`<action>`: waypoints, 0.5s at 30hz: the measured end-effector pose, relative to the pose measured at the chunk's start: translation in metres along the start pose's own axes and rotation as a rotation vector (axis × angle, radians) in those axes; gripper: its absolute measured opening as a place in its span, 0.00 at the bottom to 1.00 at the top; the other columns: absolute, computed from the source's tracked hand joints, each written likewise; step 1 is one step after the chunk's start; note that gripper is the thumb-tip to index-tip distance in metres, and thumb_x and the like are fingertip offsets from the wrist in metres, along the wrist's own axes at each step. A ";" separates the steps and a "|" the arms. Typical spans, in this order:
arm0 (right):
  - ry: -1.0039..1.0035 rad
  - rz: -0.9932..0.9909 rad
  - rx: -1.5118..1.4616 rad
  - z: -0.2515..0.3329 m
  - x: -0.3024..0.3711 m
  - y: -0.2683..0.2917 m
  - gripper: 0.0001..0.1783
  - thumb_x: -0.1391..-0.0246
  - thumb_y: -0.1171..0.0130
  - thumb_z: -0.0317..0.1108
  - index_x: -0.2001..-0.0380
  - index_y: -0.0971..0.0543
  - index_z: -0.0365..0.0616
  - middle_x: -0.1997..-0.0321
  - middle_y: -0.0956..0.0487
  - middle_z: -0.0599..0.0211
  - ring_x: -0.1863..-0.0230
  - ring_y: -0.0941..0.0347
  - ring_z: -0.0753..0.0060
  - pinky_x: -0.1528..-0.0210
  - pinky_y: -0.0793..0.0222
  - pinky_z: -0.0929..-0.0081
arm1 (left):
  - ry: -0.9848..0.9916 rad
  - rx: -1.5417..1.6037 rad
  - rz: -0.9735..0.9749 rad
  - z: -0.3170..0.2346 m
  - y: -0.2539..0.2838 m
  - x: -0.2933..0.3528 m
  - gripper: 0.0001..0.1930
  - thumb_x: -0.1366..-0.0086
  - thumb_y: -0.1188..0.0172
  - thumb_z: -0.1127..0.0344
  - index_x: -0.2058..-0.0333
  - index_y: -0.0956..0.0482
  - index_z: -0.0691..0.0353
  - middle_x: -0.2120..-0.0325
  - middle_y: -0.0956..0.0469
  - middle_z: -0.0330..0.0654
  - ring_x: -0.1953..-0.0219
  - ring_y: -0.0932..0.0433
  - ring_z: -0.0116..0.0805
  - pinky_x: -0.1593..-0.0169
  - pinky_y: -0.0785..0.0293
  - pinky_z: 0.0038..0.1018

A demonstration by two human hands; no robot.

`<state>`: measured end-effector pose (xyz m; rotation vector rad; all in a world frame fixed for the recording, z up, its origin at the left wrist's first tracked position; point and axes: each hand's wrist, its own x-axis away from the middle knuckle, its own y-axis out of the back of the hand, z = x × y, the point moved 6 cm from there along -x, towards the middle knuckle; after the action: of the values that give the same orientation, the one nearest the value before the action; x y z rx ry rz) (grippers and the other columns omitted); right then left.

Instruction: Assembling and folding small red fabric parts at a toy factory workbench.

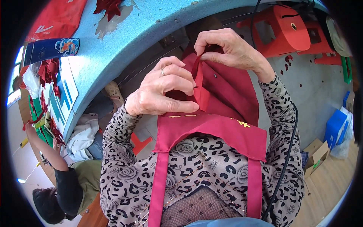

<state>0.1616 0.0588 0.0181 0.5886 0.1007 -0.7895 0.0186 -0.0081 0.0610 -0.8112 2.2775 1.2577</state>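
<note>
Between my two hands, above the lap of my maroon apron, a folded piece of red fabric is stretched upright. My right hand pinches its top end between thumb and fingers. Lower down and to the left, my left hand, with a ring on one finger, has its fingers bent around the side of the same piece. Its fingertips touch the fabric near the lower part. The piece hides some of the apron cloth behind it.
A curved blue table arcs ahead, with a red fabric piece and a red bag on it. Left, a co-worker handles red strips. Red stools, a blue box and an open cardboard box stand right. A black cable hangs by my right arm.
</note>
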 end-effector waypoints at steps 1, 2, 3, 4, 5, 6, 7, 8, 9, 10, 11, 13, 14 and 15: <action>-0.001 -0.001 0.000 0.000 0.000 -0.001 0.07 0.59 0.41 0.20 0.74 0.29 0.36 0.73 0.26 0.65 0.71 0.29 0.68 0.67 0.33 0.75 | 0.002 0.022 0.011 -0.001 0.000 -0.001 0.11 0.59 0.35 0.67 0.71 0.17 0.51 0.70 0.27 0.35 0.67 0.25 0.33 0.55 0.32 0.35; -0.003 0.014 -0.033 0.000 0.001 -0.004 0.07 0.59 0.41 0.20 0.74 0.28 0.36 0.73 0.26 0.65 0.71 0.29 0.68 0.67 0.33 0.75 | 0.004 0.043 0.023 -0.001 0.000 -0.002 0.09 0.56 0.35 0.67 0.72 0.17 0.51 0.71 0.28 0.35 0.67 0.23 0.33 0.55 0.32 0.35; -0.005 0.028 -0.065 -0.001 0.001 -0.008 0.07 0.59 0.41 0.20 0.74 0.28 0.36 0.74 0.26 0.65 0.71 0.29 0.69 0.67 0.33 0.75 | 0.004 0.043 0.023 -0.001 0.000 -0.002 0.09 0.56 0.35 0.67 0.72 0.17 0.51 0.71 0.28 0.35 0.67 0.23 0.33 0.55 0.32 0.35; -0.008 0.042 -0.098 -0.002 0.001 -0.012 0.07 0.58 0.41 0.20 0.74 0.28 0.36 0.74 0.26 0.65 0.71 0.29 0.69 0.67 0.33 0.76 | 0.002 0.076 0.023 0.000 -0.001 -0.001 0.08 0.56 0.35 0.67 0.72 0.17 0.52 0.71 0.27 0.36 0.68 0.23 0.32 0.55 0.32 0.35; -0.007 0.043 -0.099 -0.004 0.002 -0.016 0.07 0.58 0.41 0.20 0.74 0.28 0.36 0.74 0.26 0.65 0.71 0.29 0.69 0.67 0.33 0.76 | 0.002 0.107 0.022 0.001 -0.002 -0.001 0.08 0.55 0.35 0.67 0.72 0.17 0.53 0.71 0.26 0.36 0.68 0.22 0.32 0.55 0.31 0.35; -0.014 0.049 -0.117 -0.006 0.003 -0.021 0.07 0.58 0.41 0.20 0.74 0.28 0.36 0.74 0.26 0.65 0.71 0.30 0.69 0.67 0.34 0.76 | 0.002 0.138 0.021 0.002 -0.003 0.000 0.08 0.55 0.35 0.67 0.72 0.17 0.53 0.71 0.26 0.37 0.69 0.22 0.32 0.55 0.31 0.36; -0.021 0.055 -0.135 -0.007 0.003 -0.025 0.06 0.58 0.41 0.20 0.74 0.28 0.36 0.74 0.26 0.65 0.72 0.30 0.69 0.67 0.34 0.76 | 0.002 0.137 0.021 0.003 -0.004 0.001 0.08 0.55 0.35 0.67 0.72 0.17 0.53 0.71 0.26 0.37 0.69 0.22 0.32 0.55 0.31 0.36; -0.030 0.059 -0.151 -0.009 0.004 -0.027 0.06 0.58 0.42 0.20 0.74 0.28 0.36 0.74 0.27 0.65 0.72 0.30 0.69 0.67 0.34 0.76 | 0.016 0.188 0.009 0.005 -0.004 0.002 0.07 0.54 0.35 0.68 0.72 0.18 0.54 0.70 0.26 0.37 0.69 0.22 0.33 0.55 0.30 0.36; -0.031 0.058 -0.151 -0.009 0.003 -0.026 0.06 0.58 0.42 0.20 0.74 0.28 0.36 0.74 0.27 0.65 0.72 0.30 0.69 0.67 0.34 0.76 | 0.029 0.238 -0.002 0.007 -0.004 0.003 0.07 0.53 0.36 0.68 0.72 0.18 0.55 0.70 0.25 0.37 0.69 0.22 0.34 0.56 0.30 0.37; -0.019 0.034 -0.137 -0.007 0.003 -0.023 0.06 0.58 0.41 0.20 0.74 0.28 0.36 0.74 0.27 0.65 0.72 0.30 0.69 0.67 0.34 0.76 | 0.042 0.288 -0.014 0.009 -0.004 0.003 0.07 0.53 0.36 0.68 0.71 0.18 0.55 0.69 0.25 0.37 0.68 0.21 0.35 0.56 0.30 0.38; -0.004 0.012 -0.126 -0.007 0.002 -0.021 0.06 0.58 0.41 0.20 0.74 0.28 0.36 0.74 0.27 0.65 0.72 0.30 0.69 0.67 0.34 0.76 | 0.043 0.287 -0.014 0.010 -0.004 0.004 0.07 0.53 0.36 0.68 0.71 0.18 0.55 0.69 0.25 0.37 0.68 0.21 0.35 0.56 0.30 0.38; 0.012 -0.010 -0.115 -0.007 0.001 -0.016 0.06 0.58 0.41 0.20 0.74 0.28 0.36 0.74 0.27 0.65 0.72 0.30 0.69 0.68 0.34 0.76 | 0.043 0.252 -0.025 0.011 -0.002 0.004 0.06 0.52 0.37 0.68 0.71 0.18 0.55 0.70 0.25 0.37 0.69 0.22 0.35 0.56 0.30 0.37; 0.020 -0.018 -0.100 -0.006 0.001 -0.014 0.06 0.58 0.41 0.20 0.74 0.28 0.36 0.74 0.27 0.65 0.72 0.30 0.69 0.68 0.34 0.76 | 0.041 0.235 -0.030 0.011 -0.002 0.004 0.06 0.51 0.37 0.68 0.71 0.18 0.55 0.70 0.25 0.37 0.69 0.22 0.36 0.56 0.31 0.37; 0.029 -0.027 -0.085 -0.006 0.001 -0.012 0.06 0.58 0.41 0.20 0.74 0.28 0.36 0.74 0.27 0.65 0.72 0.30 0.69 0.68 0.34 0.76 | 0.041 0.235 -0.031 0.011 -0.001 0.003 0.06 0.51 0.37 0.68 0.71 0.18 0.55 0.70 0.25 0.37 0.69 0.22 0.36 0.56 0.31 0.37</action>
<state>0.1547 0.0549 0.0072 0.5191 0.1689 -0.7990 0.0177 0.0003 0.0527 -0.7890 2.3790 0.9447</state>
